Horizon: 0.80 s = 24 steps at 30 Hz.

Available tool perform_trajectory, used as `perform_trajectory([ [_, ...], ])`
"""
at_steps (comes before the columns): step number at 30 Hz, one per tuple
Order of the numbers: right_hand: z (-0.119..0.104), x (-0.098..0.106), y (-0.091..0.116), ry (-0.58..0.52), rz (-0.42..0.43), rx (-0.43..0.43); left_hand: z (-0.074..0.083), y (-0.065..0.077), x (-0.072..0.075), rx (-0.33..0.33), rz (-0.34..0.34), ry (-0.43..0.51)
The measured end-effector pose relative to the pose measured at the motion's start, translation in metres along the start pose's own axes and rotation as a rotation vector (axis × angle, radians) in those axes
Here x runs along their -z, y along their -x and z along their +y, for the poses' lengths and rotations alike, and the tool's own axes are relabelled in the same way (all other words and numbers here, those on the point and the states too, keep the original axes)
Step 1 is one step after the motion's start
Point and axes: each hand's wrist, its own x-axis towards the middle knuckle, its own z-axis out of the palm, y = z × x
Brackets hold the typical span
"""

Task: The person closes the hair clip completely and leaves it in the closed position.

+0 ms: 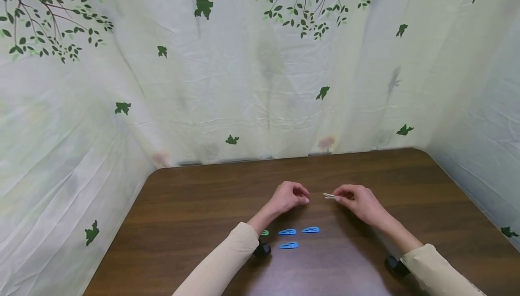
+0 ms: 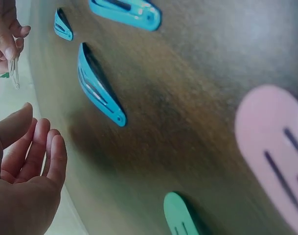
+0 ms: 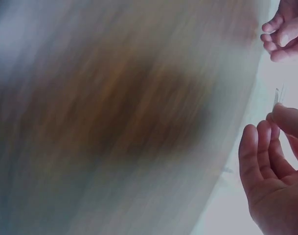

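Thumb and fingers of my right hand [image 1: 363, 202] pinch a thin white snap hair clip [image 1: 329, 196] above the table. Its two metal strips stand slightly apart in the head view. To the left, my left hand [image 1: 286, 197] hovers with loosely bent fingers and holds nothing; a gap shows between its thumb and fingers in the left wrist view. Three blue hair clips [image 1: 287, 232] lie on the table nearer to me. A green hair clip [image 2: 177, 213] rests by the left wrist, partly hidden behind it in the head view. A pink hair clip [image 2: 271, 127] looms close in the left wrist view.
The dark brown wooden table [image 1: 195, 205] extends under both arms. Behind it and at its sides hangs a pale cloth [image 1: 227, 75] printed with leaves and branches. A black wrist device [image 1: 396, 266] sits at the right cuff, another [image 1: 262, 248] at the left.
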Motion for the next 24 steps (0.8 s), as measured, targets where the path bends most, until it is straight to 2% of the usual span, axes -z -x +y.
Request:
perform_trajectory([
  [5, -0.009, -0.003, 0.000, -0.013, 0.020, 0.022, 0.003, 0.005, 0.005, -0.003, 0.002, 0.014],
  [16, -0.031, -0.014, 0.000, -0.071, 0.061, 0.100, 0.007, 0.021, 0.019, -0.060, 0.009, 0.008],
  [24, -0.044, -0.019, -0.001, -0.109, 0.080, 0.138, 0.008, 0.036, 0.029, -0.086, 0.048, 0.069],
])
